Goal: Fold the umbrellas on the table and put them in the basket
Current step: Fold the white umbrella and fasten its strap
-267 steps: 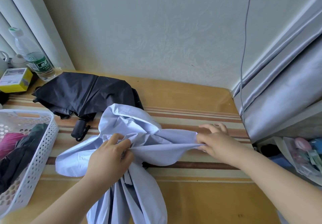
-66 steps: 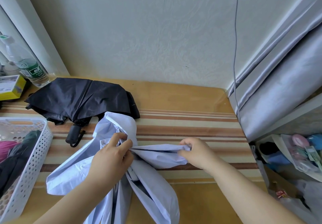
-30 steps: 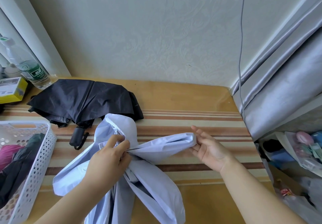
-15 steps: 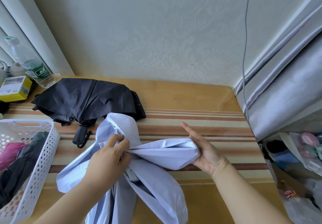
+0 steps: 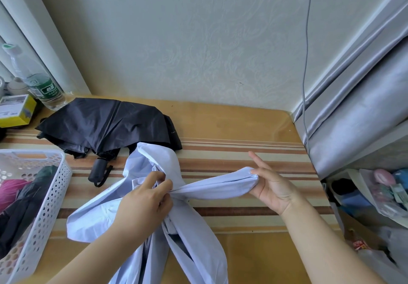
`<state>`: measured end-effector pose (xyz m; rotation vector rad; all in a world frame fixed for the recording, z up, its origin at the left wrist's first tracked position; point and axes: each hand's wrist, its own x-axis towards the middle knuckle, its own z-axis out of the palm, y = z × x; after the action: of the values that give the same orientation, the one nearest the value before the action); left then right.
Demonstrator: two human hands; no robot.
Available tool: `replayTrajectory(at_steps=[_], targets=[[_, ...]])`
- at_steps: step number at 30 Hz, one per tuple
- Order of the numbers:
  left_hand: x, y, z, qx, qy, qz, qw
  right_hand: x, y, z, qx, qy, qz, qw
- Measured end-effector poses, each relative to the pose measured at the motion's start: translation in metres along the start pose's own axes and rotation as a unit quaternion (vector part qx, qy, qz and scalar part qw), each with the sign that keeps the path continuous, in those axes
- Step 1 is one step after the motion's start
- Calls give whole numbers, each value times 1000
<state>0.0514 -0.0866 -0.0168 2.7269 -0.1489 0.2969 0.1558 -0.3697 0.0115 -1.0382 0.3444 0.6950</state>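
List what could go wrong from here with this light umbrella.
1. The right hand only props the flap's end with straight fingers; the flap may slip off and unfold.
2. The left hand pinches the light umbrella at one spot, so the other loose flaps may spread again.
3. The black umbrella lies against it, so a tug may drag that along.
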Motion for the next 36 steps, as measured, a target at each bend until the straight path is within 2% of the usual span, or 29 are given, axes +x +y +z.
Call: replayTrajectory(at_steps=[3,7,11,13,16,18,19,22,24,26,28,31,33,36], targets=[[0,-4,-1,1,3,-15,1000,-5,-3,3,-32,-10,26,999],[-1,-4,-3,3,1,-15,1000,-13,-12,7,-145,-24,69,987],[-2,-1,-3,5,6,-15,1000,-13,-13,7,-167,-41,82,982],[-3,1,-2,5,9,-10,1000,-12,-14,6,-151,-21,60,986],[-4,7,1,10,8,3,1000,-9,-12,9,-168,49,15,985],[-4,8,2,10,10,-4,1000,-10,-9,14,-265,90,-9,960],[-4,8,2,8,12,-9,1000,-11,-8,17,-348,111,-23,931],[-3,5,1,4,9,-16,1000,-16,-1,22,-573,130,-60,807],[-2,6,1,1,6,-18,1000,-15,4,24,-635,124,-70,759],[-2,6,0,1,6,-17,1000,-14,8,24,-669,128,-67,729],[-2,7,0,4,9,-17,1000,-15,8,26,-681,144,-73,714],[-3,9,1,10,12,-8,1000,-16,2,29,-675,175,-101,710],[-4,10,2,10,9,-6,1000,-15,-2,29,-657,184,-101,724],[-3,8,2,3,9,-17,1000,-15,-1,28,-638,161,-48,751]])
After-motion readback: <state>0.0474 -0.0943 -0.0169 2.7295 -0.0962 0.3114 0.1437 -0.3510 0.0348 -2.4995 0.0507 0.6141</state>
